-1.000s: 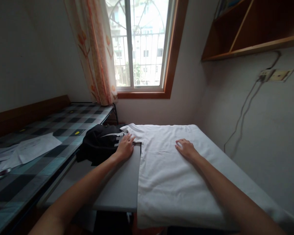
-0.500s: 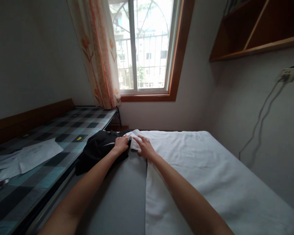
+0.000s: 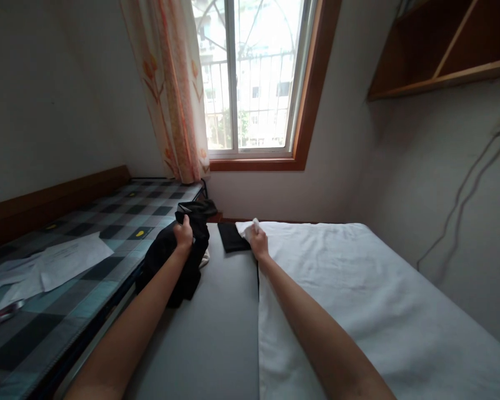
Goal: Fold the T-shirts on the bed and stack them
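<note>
My left hand (image 3: 184, 234) is closed on a crumpled black garment (image 3: 160, 250) and holds part of it raised above the grey surface (image 3: 208, 333). A bit of pale fabric shows under the garment's right side. My right hand (image 3: 259, 241) pinches the far left corner of a white cloth (image 3: 333, 289), bunching it upward. Most of that cloth lies spread over the right part of the surface. Between my hands a flat black piece (image 3: 230, 239) rests on the grey, its right end beside the lifted corner.
On the left is a bed with a checked cover (image 3: 79, 214), holding white papers (image 3: 66, 258) and a shiny red-and-silver item (image 3: 4, 314). A curtain (image 3: 175, 111) hangs by the window (image 3: 254, 89). Wooden shelves (image 3: 441, 72) and a cable (image 3: 462, 194) are at right.
My left hand has moved left and lifted the black garment, uncovering the flat black piece. My right hand, open before, has closed on the white cloth's corner and moved slightly right.
</note>
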### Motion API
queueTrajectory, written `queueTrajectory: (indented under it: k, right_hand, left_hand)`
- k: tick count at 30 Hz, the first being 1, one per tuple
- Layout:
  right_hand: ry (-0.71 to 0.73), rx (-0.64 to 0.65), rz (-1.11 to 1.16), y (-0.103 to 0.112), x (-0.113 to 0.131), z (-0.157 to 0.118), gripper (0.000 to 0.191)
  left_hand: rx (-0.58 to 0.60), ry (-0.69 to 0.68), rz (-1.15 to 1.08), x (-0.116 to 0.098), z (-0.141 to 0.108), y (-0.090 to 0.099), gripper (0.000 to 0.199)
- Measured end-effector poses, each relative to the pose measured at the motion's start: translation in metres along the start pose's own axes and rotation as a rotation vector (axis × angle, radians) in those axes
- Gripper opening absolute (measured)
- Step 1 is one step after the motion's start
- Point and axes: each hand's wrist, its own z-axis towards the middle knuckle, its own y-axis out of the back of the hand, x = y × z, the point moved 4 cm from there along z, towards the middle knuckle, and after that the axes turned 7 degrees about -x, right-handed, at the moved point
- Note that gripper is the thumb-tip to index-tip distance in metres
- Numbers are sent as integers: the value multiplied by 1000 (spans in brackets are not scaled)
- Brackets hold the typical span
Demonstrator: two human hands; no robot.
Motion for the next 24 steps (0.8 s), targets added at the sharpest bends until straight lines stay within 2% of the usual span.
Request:
queueTrajectory:
  k: [2, 4, 5, 7, 10, 14, 17, 20, 22, 24]
  right_hand:
    - [162, 119, -154, -17, 14, -16, 45]
    - [345, 268, -295, -35, 29, -34, 31]
    - [400, 325, -344, -42, 34, -42, 33]
    - [423, 386, -399, -49, 41, -51, 45]
    - [464, 449, -371, -47, 49, -55, 58]
    - [524, 464, -217, -28, 54, -51, 49]
    - [490, 356, -153, -4, 45, -46, 37]
    - [426, 254, -173, 25, 23, -42, 25]
    - [367, 201, -203, 47, 4, -42, 21]
    - [309, 155, -243, 69, -15, -43, 20]
  left_hand:
    - [-84, -23, -126, -4, -4, 5, 32]
    - [-97, -104, -188, -11, -11, 6, 30]
    - [-81, -145, -200, -16, -15, 6, 30]
    - [-28, -203, -204, -23, -23, 3, 31]
    - [49, -273, -189, -30, -34, -1, 29]
    - [164, -420, -98, -34, -49, -7, 25]
    - [355, -618, 89, -38, -67, -16, 26]
    - [736, -828, 402, -36, -97, -30, 31]
    - [957, -917, 599, -33, -116, -37, 37]
    - [1033, -967, 731, -33, -131, -42, 42]
